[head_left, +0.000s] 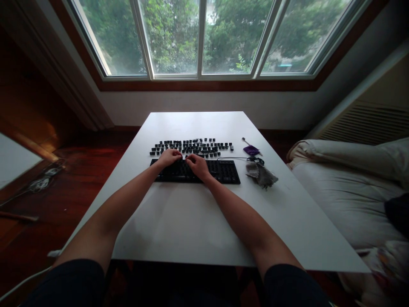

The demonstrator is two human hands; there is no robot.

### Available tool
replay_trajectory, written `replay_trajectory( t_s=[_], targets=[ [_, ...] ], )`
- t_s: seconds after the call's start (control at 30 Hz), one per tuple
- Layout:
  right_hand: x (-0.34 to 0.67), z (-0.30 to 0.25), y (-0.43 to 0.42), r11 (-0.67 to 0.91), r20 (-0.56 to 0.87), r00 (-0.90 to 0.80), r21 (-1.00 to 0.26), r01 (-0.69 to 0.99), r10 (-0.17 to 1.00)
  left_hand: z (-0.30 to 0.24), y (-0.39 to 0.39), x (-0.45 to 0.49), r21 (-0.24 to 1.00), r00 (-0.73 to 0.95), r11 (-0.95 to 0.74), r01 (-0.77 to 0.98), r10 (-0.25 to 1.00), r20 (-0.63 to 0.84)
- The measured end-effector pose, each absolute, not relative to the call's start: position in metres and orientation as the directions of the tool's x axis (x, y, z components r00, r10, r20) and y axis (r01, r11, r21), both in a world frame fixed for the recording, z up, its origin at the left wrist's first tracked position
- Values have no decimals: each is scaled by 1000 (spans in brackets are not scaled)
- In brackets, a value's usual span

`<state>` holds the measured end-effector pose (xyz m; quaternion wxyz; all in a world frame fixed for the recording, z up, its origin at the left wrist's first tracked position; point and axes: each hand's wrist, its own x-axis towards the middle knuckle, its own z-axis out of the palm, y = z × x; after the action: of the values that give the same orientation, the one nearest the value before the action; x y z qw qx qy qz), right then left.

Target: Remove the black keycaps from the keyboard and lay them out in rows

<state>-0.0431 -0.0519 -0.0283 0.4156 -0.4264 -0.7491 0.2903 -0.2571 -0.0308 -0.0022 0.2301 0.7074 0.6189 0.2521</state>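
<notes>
A black keyboard [228, 172] lies on the white table in front of me, its right end in plain sight. My left hand [170, 157] is over its upper left part, fingers pinched together near the top edge. Close beside it, my right hand [197, 165] is also closed in a pinch above the keys. Whatever is between the fingertips of either hand is too small to tell. Beyond the keyboard, many loose black keycaps [190, 149] are laid out in rough rows. My hands and wrists hide part of the keyboard.
To the right on the white table [198, 221] are a grey cloth [261, 175], a coiled black cable [255, 160], a purple cloth or pouch [251, 150] and a small brush [245, 140]. A pale sofa [332, 192] stands beyond the right edge, a window behind.
</notes>
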Motion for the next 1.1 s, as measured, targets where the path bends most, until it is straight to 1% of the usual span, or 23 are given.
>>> replay_trajectory(
  t_s=[0.07, 0.2, 0.33, 0.47, 0.63, 0.77, 0.93, 1.1],
  targets=[
    [-42, -28, -52, 442, 377, -232, -796, 413, 897, -1, -38, -259, 713, 130, -125, 690, 990, 48],
    [-43, -26, -56, 478, 384, -299, -793, 379, 874, -1, -51, -260, 827, 154, -95, 555, 988, 10],
    [-45, -25, -59, 528, 402, -372, -772, 354, 837, 3, -61, -257, 878, 182, -81, 472, 983, -7],
    [-46, -28, -59, 550, 407, -400, -751, 366, 821, 7, -69, -255, 898, 199, -68, 436, 980, -23],
    [-46, -28, -59, 582, 416, -440, -727, 365, 796, 2, -72, -257, 897, 192, -75, 436, 981, -11],
    [-47, -25, -61, 604, 421, -465, -704, 373, 779, -4, -71, -261, 877, 180, -99, 469, 984, 14],
    [-48, -22, -62, 623, 428, -474, -667, 410, 770, -5, -72, -266, 773, 206, -175, 610, 977, 59],
    [-46, -21, -59, 673, 414, -560, -619, 405, 718, -2, -78, -269, 684, 213, -190, 705, 976, 51]
  ],
)
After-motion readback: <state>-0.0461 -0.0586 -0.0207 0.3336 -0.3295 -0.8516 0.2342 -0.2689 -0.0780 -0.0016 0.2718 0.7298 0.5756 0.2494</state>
